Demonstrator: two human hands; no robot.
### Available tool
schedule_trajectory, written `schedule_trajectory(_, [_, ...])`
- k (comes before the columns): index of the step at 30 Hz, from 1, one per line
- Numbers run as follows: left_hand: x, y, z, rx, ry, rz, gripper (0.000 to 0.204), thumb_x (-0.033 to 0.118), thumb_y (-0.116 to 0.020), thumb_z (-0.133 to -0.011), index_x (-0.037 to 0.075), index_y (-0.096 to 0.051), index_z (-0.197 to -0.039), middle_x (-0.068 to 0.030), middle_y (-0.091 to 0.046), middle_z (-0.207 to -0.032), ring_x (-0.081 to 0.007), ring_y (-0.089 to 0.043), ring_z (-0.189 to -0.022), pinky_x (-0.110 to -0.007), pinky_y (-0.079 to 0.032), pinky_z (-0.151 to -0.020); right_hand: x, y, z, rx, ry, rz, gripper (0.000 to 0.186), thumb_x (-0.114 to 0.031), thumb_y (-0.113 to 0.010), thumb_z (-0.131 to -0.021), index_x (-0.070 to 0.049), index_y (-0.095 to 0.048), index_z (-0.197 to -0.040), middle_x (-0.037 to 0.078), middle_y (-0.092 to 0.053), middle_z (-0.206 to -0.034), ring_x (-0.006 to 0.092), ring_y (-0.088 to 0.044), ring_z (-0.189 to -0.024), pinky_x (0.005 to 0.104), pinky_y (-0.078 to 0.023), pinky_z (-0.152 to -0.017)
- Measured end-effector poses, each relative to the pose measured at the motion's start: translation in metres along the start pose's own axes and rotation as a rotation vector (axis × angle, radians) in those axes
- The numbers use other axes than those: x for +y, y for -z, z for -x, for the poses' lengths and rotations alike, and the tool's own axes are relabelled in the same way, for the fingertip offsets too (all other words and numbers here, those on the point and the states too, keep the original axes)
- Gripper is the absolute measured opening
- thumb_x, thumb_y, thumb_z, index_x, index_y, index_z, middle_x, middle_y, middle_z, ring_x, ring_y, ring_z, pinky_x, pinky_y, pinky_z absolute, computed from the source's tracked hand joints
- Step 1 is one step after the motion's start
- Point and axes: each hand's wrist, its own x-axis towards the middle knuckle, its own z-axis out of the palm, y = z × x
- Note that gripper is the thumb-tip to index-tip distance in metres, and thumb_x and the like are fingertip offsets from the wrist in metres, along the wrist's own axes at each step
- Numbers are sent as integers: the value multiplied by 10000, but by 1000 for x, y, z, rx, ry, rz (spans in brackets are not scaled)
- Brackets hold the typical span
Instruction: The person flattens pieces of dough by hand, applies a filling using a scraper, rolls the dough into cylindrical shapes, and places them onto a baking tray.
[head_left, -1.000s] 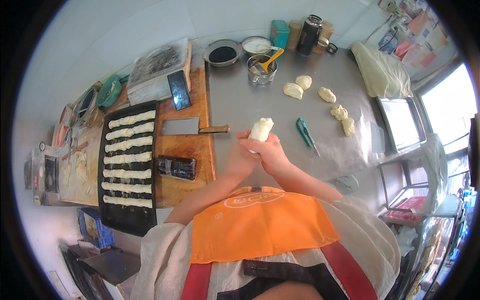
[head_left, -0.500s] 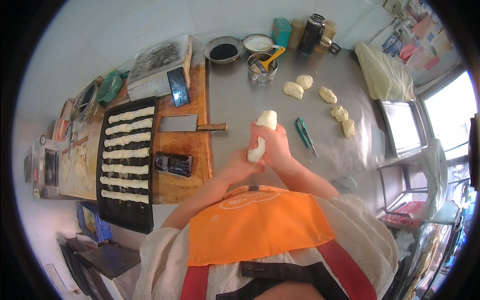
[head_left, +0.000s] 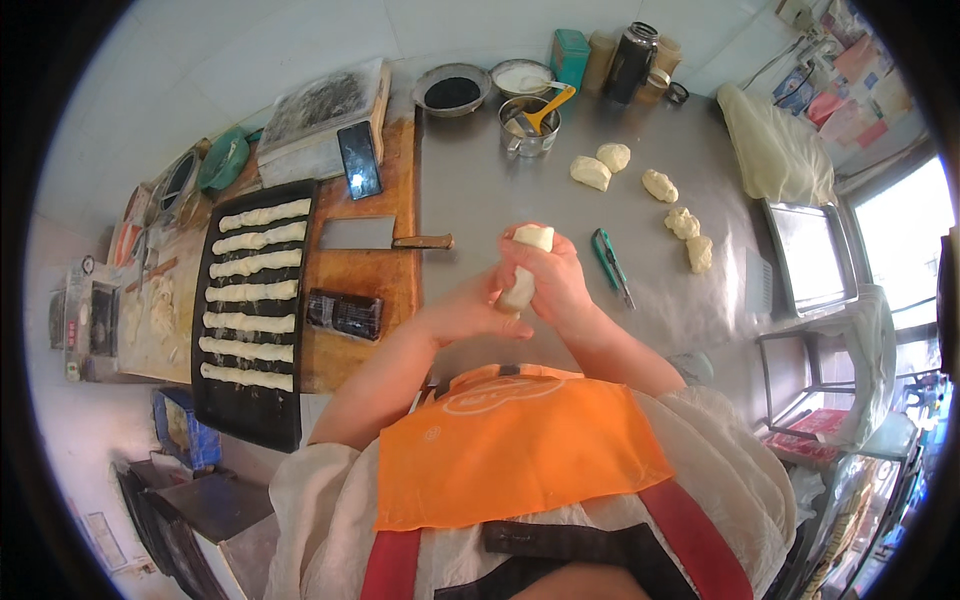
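Over the steel table in front of me, my right hand wraps round a short, thick roll of pale dough. One end of the roll pokes out above the fingers. My left hand grips the same roll from the left, its thumb pointing across below the dough's lower end; some of its fingers are hidden behind the roll. Right of my hands lies a green-handled cutter. Farther off are several loose dough lumps, among them a cut piece and a rounded one.
On the wooden board at left, a black tray carries several dough strips. Beside it are a cleaver, a phone and a dark packet. Bowls, a metal cup with a yellow-handled brush, and a black flask line the back.
My left hand has moved up and closed in on the dough. The roll now shows less above my right hand, whose fingers cover more of it.
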Motion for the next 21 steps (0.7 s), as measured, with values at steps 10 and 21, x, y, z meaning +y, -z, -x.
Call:
schedule_trajectory(10, [4,-17,-13,2,370,-190,231,150,-780,-742,58,-644,-904,-10,-602,-732,-103,-574,-624,-262,-417,-530,-17,2,8,61,102,-181,247,-49,-697,-880,-11,-636,-1116,62,-594,-728,178,-553,-587,348,-486,-559])
schedule_trajectory(21, [-46,12,-31,-80,335,-589,343,281,-776,-816,36,-673,-1034,-51,-696,-878,-175,-648,-728,-353,-515,-625,38,77,-6,121,178,-208,202,-78,-703,-899,-1,-642,-1075,86,-633,-794,201,-609,-701,368,-521,-648])
